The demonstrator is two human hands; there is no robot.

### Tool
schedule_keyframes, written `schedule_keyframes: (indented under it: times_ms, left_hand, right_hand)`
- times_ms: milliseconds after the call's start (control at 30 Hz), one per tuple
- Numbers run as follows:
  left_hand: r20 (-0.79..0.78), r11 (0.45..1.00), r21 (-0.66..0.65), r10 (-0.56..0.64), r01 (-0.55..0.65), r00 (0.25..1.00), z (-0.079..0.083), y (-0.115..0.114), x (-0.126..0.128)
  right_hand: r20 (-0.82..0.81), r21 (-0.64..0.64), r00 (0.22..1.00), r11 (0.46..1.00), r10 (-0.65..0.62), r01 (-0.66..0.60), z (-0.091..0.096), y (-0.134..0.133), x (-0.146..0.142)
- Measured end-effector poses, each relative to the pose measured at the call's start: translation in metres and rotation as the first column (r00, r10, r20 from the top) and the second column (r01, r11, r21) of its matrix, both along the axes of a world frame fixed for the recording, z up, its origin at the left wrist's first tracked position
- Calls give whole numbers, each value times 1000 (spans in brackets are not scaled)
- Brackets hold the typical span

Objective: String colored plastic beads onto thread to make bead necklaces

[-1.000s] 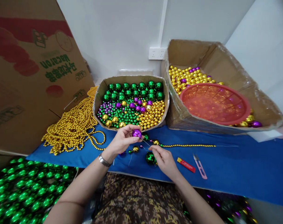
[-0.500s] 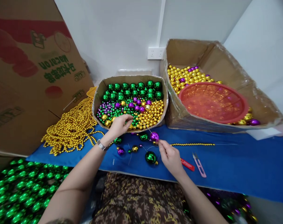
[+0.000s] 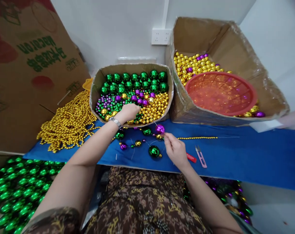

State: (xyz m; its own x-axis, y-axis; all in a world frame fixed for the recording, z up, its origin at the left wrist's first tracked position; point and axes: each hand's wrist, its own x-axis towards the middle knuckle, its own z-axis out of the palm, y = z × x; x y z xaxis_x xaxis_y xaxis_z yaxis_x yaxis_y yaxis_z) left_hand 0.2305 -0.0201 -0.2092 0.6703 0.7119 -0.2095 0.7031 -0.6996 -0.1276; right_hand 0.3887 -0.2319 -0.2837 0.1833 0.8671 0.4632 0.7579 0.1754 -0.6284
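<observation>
My left hand [image 3: 129,112] is over the small box [image 3: 94,105], fingers curled down at the small green and gold beads; its fingertips are hidden. My right hand [image 3: 176,151] is closed in a pinch on a bead string, right beside a shiny purple ball [image 3: 159,129]. A thin bare end of the string rises from that ball toward the box. On the blue cloth [image 3: 225,156] lies the rest of the strand, with a large green ball [image 3: 154,151], a gold bead [image 3: 138,143] and a smaller purple ball [image 3: 123,146].
Pink snips [image 3: 201,157] and a red tool [image 3: 191,158] lie right of my right hand. A thin gold bead strand [image 3: 197,138] stretches behind. Gold bead chains [image 3: 67,122] are heaped left. A large box [image 3: 256,61] with a red basket [image 3: 221,94] stands right; another person's arm [image 3: 293,118] shows there.
My left hand has moved from above the box's front edge deeper over the beads, its fingers now pointing down. My right hand keeps its pinch beside the purple ball. The view has tilted down slightly.
</observation>
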Motion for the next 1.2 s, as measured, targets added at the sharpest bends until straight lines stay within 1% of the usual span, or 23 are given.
schedule_keyframes:
  times_ms: [167, 333, 433, 633, 733, 800, 833, 867, 900, 933, 967, 1000, 1033, 1067, 1100, 1133, 1167, 1200]
  left_hand:
    - [7, 1000, 17, 9, -10, 1000, -5, 2, -5]
    - [38, 999, 40, 10, -12, 999, -8, 2, -6]
    - [51, 1000, 25, 17, -18, 999, -10, 2, -6]
    - [49, 1000, 28, 9, -10, 999, -10, 1, -6]
    - [80, 999, 31, 5, -8, 997, -7, -2, -8]
    - [164, 998, 62, 1, -11, 987, -3, -6, -9]
    - [240, 997, 78, -10, -9, 971, -1, -10, -11]
    - [340, 997, 76, -20, -6, 940, 0, -15, -12]
    - [464, 999, 41, -23, 4, 886, 1, -22, -13]
    - [591, 998, -42, -10, 42, 807, 1, -31, -13]
    - [701, 979, -166, 32, 119, 713, 1, -41, -13]
    - [777, 924, -306, 103, 229, 622, -1, -53, -12]
    - [813, 834, -429, 190, 347, 550, -3, -65, -10]
    - [821, 732, -516, 274, 446, 501, -6, -76, -8]
    - [815, 646, -566, 347, 512, 464, -8, -87, -5]
    - [805, 592, -593, 412, 545, 427, -10, -95, -2]
    - [795, 571, -605, 478, 555, 375, -11, -101, 0]
    - [783, 567, -609, 542, 554, 306, -11, -104, 1]
  right_hand:
    - [-60, -21, 998, 1000, 3, -4, 5, -1, 2]
    - [-66, -26, 998, 1000, 12, -13, 8, -3, -1]
    - [-59, -32, 998, 999, 11, -12, 9, -4, -1]
    - [-56, -40, 998, 999, 19, -22, 10, -4, -1]
    - [-44, -50, 999, 999, 17, -19, 9, -3, -2]
    - [-38, -52, 999, 999, 11, -13, 9, -2, -2]
    - [-39, -49, 999, 999, 10, -12, 9, -2, -2]
    - [-44, -48, 999, 999, 8, -10, 9, -3, -1]
    - [-54, -48, 999, 999, 6, -8, 10, -3, -1]
    - [-69, -51, 998, 999, 3, -7, 12, -2, -2]
    - [-89, -56, 996, 998, 2, -7, 13, -2, -2]
    - [-109, -63, 994, 998, 6, -13, 15, -2, -3]
    - [-127, -69, 992, 997, 15, -24, 17, -1, -4]
    - [-141, -73, 990, 997, 29, -40, 19, -1, -6]
    - [-150, -76, 988, 995, 47, -59, 21, 0, -7]
    - [-155, -78, 986, 994, 65, -78, 22, 1, -9]
    - [-158, -79, 984, 993, 80, -93, 23, 1, -10]
    - [-159, -82, 983, 991, 92, -106, 23, 0, -10]
